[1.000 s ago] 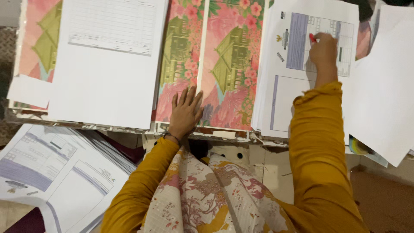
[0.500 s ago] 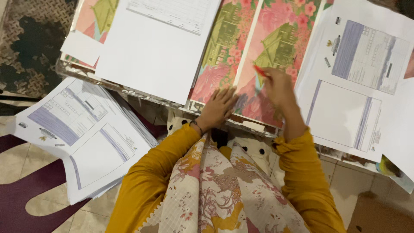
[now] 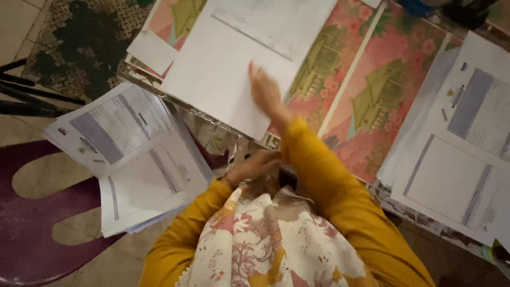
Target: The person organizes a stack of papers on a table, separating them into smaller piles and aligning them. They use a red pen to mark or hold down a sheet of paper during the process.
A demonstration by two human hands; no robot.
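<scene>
My right hand (image 3: 265,94) reaches left across my body and is blurred. It hovers over a large white blank sheet (image 3: 212,79) on the table, and a red pen tip (image 3: 251,65) shows at its fingers. My left hand (image 3: 254,167) rests by the table's near edge, under my right forearm in its mustard sleeve, with nothing in it. The table carries a pink floral cloth with green houses (image 3: 382,95).
A pile of printed forms (image 3: 467,159) covers the table's right side. Another stack of forms (image 3: 127,154) lies lower left, beside the table. Black tripod legs (image 3: 32,98) and a dark patterned rug (image 3: 79,48) are at far left, and a maroon mat (image 3: 32,234) lies below.
My right hand swung from the forms at right, across the floral cloth, to the white sheet at left. My left hand drew back from the tabletop to its edge. The view shifted left.
</scene>
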